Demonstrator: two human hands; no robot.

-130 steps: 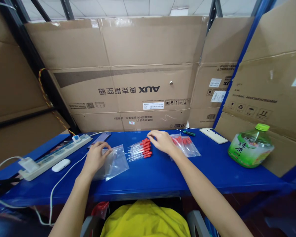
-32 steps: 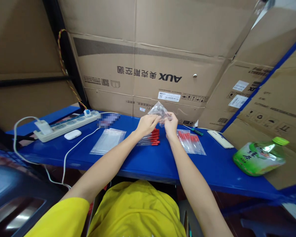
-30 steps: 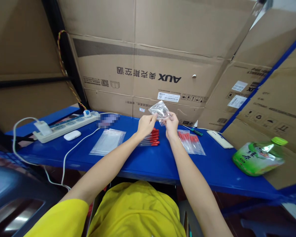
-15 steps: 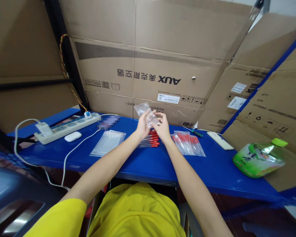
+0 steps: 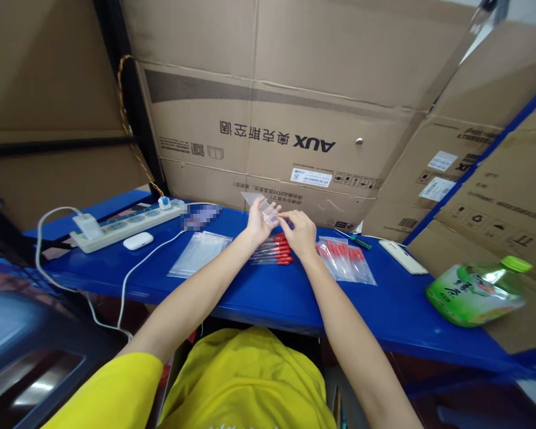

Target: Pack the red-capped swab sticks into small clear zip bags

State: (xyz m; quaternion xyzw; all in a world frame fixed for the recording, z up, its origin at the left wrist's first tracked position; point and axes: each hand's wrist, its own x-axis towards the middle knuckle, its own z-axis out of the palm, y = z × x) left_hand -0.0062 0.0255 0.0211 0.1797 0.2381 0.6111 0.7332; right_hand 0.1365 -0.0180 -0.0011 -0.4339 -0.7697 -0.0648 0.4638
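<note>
A clear plastic bag (image 5: 268, 212) is held up above the blue table, tilted, with its upper end pointing left. My left hand (image 5: 259, 224) is closed around the bag. At the bag's lower right end, the fingers of my right hand (image 5: 298, 230) pinch its edge. Below my hands lies a row of several clear pens with red caps (image 5: 274, 252), side by side. To the left rests a stack of flat clear bags (image 5: 200, 255). On the right are clear bags with red-capped pens inside (image 5: 346, 260), overlapping one another.
A white power strip (image 5: 129, 225) with plugged cables and a white earphone case (image 5: 138, 241) sit at the left. Toward the right are a green-handled screwdriver (image 5: 360, 242), a pale phone (image 5: 402, 257) and a green bottle (image 5: 473, 293) on its side. Cardboard (image 5: 268, 155) walls the back.
My right hand has turned palm-down, its fingers now together at the bag's lower end. The bag has tilted flatter in my left hand. The whole view has shifted slightly.
</note>
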